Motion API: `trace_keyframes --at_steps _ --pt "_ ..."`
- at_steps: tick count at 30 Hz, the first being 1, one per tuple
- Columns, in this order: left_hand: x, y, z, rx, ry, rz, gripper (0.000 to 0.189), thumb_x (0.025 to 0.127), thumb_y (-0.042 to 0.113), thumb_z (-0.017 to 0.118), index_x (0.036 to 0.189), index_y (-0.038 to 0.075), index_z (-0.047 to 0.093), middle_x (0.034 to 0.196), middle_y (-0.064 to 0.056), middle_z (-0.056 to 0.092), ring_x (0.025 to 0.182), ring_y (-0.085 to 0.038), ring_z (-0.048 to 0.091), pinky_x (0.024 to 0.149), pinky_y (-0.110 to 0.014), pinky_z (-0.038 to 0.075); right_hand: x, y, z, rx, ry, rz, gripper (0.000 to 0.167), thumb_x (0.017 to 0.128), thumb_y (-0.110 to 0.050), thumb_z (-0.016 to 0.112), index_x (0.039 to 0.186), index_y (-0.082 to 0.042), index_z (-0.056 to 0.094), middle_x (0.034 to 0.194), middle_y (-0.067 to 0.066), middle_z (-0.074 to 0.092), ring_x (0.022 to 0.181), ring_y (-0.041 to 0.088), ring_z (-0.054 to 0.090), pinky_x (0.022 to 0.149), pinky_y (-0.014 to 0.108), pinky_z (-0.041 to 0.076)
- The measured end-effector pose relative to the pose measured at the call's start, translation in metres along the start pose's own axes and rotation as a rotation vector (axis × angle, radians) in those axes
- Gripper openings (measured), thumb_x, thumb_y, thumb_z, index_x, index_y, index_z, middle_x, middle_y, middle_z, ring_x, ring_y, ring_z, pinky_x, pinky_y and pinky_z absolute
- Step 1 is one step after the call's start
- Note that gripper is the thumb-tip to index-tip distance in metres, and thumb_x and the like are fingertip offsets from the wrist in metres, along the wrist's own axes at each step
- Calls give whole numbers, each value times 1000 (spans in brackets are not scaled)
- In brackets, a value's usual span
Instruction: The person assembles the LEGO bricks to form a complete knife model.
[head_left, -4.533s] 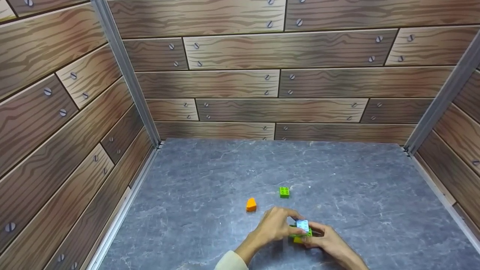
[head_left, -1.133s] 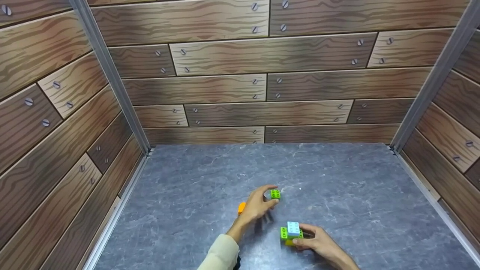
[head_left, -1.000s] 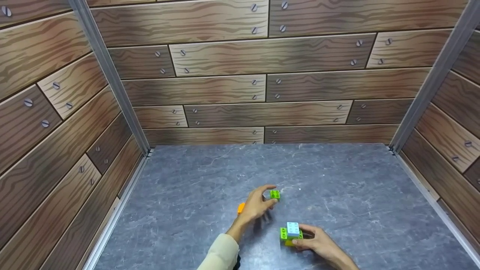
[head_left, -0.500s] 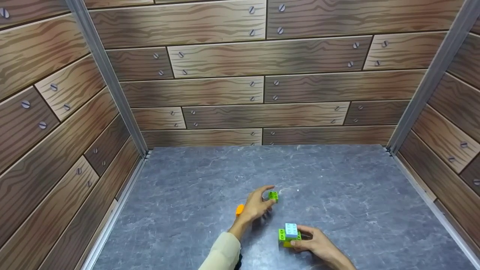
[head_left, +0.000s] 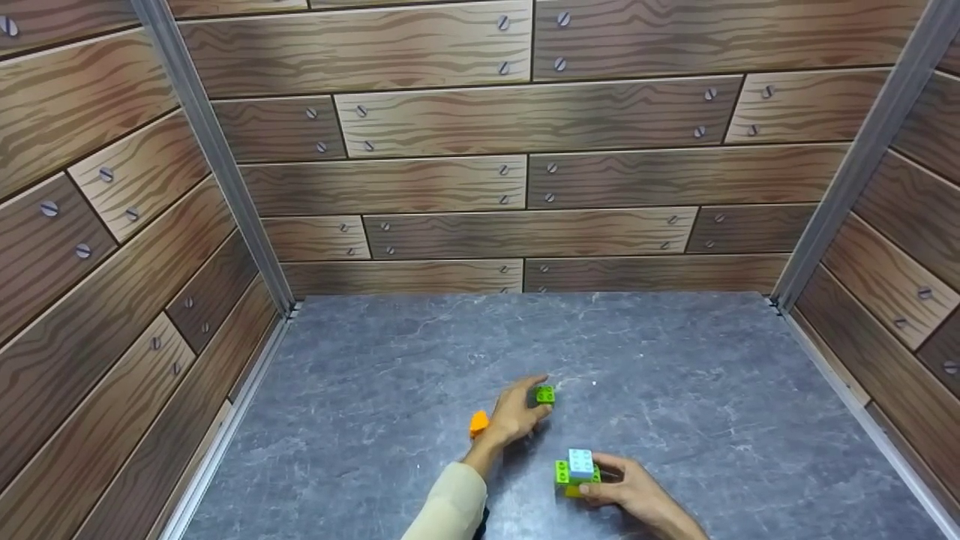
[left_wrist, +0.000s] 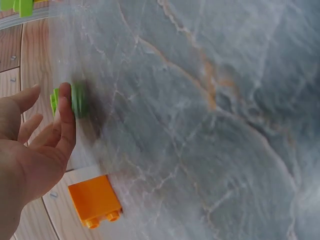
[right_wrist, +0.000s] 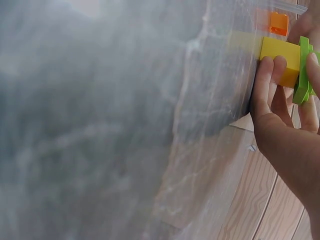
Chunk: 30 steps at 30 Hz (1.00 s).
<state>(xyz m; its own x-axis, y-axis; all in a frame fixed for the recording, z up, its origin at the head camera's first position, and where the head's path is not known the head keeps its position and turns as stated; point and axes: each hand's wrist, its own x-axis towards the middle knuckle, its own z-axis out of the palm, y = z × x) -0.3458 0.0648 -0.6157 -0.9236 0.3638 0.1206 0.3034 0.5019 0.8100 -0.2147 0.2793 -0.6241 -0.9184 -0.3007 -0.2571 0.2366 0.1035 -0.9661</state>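
Observation:
My left hand [head_left: 512,416] reaches out with thumb and forefinger spread on either side of a small green building brick [head_left: 545,394] on the tabletop. In the left wrist view this green brick [left_wrist: 55,102] is partly hidden behind the fingers; contact cannot be told. My right hand [head_left: 628,491] grips a stack of building bricks: a light blue brick [head_left: 580,463] on top, a wider green piece [head_left: 562,472] in the middle, and a yellow brick [right_wrist: 280,54] at the bottom. Right fingertips press against the yellow brick in the right wrist view.
An orange brick with a sloped side [head_left: 478,424] lies beside the left wrist. The grey marbled tabletop [head_left: 375,360] is bounded by wood-patterned walls [head_left: 450,180] at the back and both sides, with metal posts at the corners.
Since the oldest frame, my left hand has left the stack and moved forward to the small green brick, its thumb and forefinger now around it. My right hand still holds the stack.

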Motion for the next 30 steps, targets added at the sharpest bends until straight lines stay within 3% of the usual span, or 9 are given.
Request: trace_keyframes --at_steps 7,13,21,26,30 --pt "-1 -2 1 17 -5 -18 47 96 12 74 141 6 62 143 -18 60 135 -38 54 112 -52 43 -1 -1 1 13 1 -10 71 92 -17 80 146 15 47 121 13 71 102 24 71 84 39 61" --pt "0 0 2 40 23 16 36 93 9 77 128 6 68 130 -15 67 123 -33 62 106 -49 48 -1 -2 0 26 -11 -56 70 93 -15 79 145 17 45 122 15 71 102 24 71 85 39 61" --pt "-3 0 6 28 29 1 49 92 3 76 140 3 62 134 -17 66 129 -35 60 110 -50 46 -2 0 1 15 -15 -37 70 93 -17 79 146 15 46 122 13 71 103 23 71 85 40 61" --pt "-4 0 9 92 55 -8 36 93 5 76 128 3 70 130 -14 69 128 -33 61 109 -47 47 -2 1 1 15 -14 -30 72 93 -17 80 146 16 45 121 14 71 103 23 70 85 39 61" --pt "-4 -2 10 90 73 3 30 92 5 76 122 4 73 124 -12 71 122 -31 64 106 -45 50 -2 1 1 25 -13 -39 72 93 -16 80 146 17 45 122 14 71 103 23 71 85 39 61"
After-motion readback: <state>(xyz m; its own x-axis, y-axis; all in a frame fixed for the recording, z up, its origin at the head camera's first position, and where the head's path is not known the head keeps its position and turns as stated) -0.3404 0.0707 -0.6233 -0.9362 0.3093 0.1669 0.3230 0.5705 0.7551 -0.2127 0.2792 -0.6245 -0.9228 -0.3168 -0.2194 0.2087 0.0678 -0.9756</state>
